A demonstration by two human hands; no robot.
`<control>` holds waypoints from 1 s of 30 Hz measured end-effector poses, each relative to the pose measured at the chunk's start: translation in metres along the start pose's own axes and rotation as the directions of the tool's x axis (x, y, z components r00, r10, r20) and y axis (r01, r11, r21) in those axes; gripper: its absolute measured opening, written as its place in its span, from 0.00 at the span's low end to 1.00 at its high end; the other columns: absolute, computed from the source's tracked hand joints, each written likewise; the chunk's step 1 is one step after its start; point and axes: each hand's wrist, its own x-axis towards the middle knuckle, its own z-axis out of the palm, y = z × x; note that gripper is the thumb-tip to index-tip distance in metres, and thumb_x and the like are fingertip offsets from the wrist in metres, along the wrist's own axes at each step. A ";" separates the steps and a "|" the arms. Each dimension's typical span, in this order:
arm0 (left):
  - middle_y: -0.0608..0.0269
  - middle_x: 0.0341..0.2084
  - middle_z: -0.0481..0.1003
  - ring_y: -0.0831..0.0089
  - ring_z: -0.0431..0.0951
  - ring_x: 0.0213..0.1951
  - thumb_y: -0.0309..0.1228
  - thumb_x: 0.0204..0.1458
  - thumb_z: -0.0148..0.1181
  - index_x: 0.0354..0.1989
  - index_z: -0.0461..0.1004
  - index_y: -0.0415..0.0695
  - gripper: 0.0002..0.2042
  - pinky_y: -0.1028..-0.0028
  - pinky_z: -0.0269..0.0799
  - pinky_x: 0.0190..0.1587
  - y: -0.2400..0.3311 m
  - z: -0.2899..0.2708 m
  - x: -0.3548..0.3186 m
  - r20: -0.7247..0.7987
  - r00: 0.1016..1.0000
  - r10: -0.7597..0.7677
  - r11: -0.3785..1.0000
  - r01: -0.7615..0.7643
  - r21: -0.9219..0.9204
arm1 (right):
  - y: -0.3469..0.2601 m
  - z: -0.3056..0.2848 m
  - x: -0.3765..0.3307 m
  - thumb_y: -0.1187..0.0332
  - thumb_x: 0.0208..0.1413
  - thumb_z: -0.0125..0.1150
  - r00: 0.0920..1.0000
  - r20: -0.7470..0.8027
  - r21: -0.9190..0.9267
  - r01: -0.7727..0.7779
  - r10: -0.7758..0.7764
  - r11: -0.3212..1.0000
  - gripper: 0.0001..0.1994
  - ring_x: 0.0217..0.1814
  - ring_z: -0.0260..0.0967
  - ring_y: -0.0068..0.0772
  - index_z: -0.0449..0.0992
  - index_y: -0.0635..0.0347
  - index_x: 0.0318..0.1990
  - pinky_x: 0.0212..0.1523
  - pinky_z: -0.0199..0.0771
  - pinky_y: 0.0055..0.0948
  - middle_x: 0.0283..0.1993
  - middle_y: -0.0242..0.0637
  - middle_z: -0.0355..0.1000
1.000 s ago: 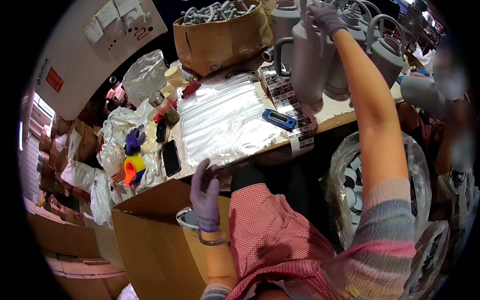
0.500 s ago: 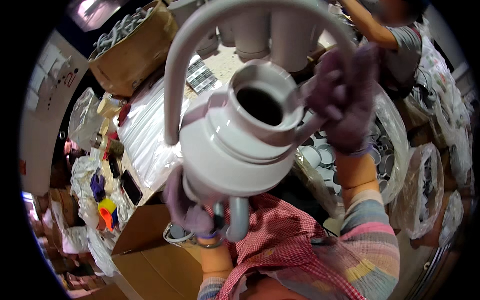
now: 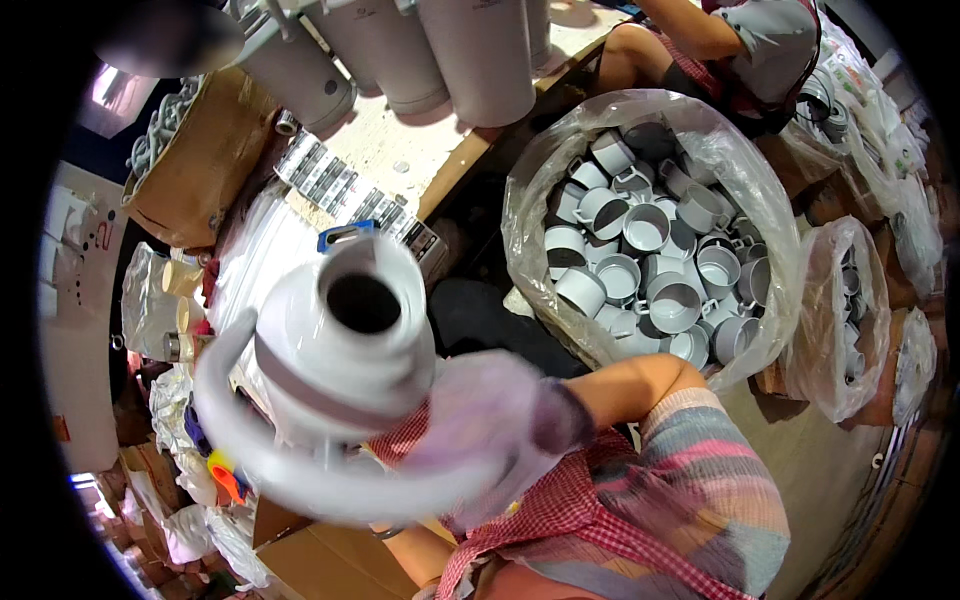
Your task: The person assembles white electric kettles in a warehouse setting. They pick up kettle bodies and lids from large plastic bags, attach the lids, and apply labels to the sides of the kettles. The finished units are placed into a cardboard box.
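Grey jug (image 3: 335,375) aloft — gap between table edge (image 3: 462,172) and bag (image 3: 778,230).

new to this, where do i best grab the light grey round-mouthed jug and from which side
Probably by its curved light grey handle, from the picture's lower left: though blurred, the loop arches out that way from the jug's body, leaving a gap to reach through.
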 end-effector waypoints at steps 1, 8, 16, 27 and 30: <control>0.55 0.43 0.73 0.65 0.72 0.44 0.36 0.51 0.64 0.45 0.74 0.40 0.16 0.62 0.70 0.51 0.003 0.001 0.004 -0.024 1.000 -0.011 1.000 0.011 0.012 | -0.010 0.000 0.003 0.52 0.47 0.72 0.966 0.257 -0.261 0.027 0.042 0.965 0.19 0.37 0.72 0.34 0.78 0.51 0.42 0.38 0.73 0.36 0.38 0.31 0.75; 0.58 0.32 0.75 0.69 0.73 0.35 0.34 0.54 0.60 0.43 0.78 0.36 0.14 0.62 0.73 0.47 0.011 -0.069 0.048 -0.033 0.996 -0.082 0.971 0.087 0.221 | 0.078 -0.186 -0.087 0.69 0.56 0.61 0.836 -0.387 -0.713 -0.539 0.389 0.449 0.18 0.50 0.73 0.45 0.71 0.64 0.53 0.51 0.72 0.37 0.49 0.45 0.74; 0.57 0.27 0.75 0.64 0.75 0.35 0.59 0.46 0.64 0.26 0.71 0.37 0.30 0.61 0.71 0.49 -0.009 -0.085 0.049 0.160 0.949 -0.270 0.962 0.262 0.071 | 0.097 -0.348 -0.214 0.68 0.58 0.48 0.563 -0.403 -0.752 -0.653 0.722 0.089 0.31 0.61 0.66 0.40 0.53 0.61 0.70 0.59 0.66 0.34 0.57 0.49 0.67; 0.64 0.15 0.69 0.69 0.69 0.22 0.70 0.41 0.62 0.20 0.72 0.41 0.36 0.59 0.69 0.47 -0.040 -0.089 0.066 0.236 0.966 -0.108 0.988 0.132 -0.086 | 0.141 -0.050 -0.053 0.63 0.62 0.49 0.531 0.329 0.231 -0.847 0.781 0.479 0.30 0.70 0.58 0.41 0.52 0.61 0.70 0.69 0.57 0.36 0.70 0.44 0.57; 0.64 0.15 0.70 0.69 0.70 0.23 0.70 0.40 0.62 0.20 0.72 0.41 0.36 0.59 0.69 0.47 -0.038 -0.095 0.061 0.213 0.966 -0.145 0.986 0.160 -0.052 | 0.128 -0.053 -0.037 0.61 0.49 0.70 0.420 0.613 0.159 -0.895 0.669 0.417 0.47 0.75 0.48 0.46 0.46 0.60 0.72 0.71 0.53 0.41 0.74 0.46 0.49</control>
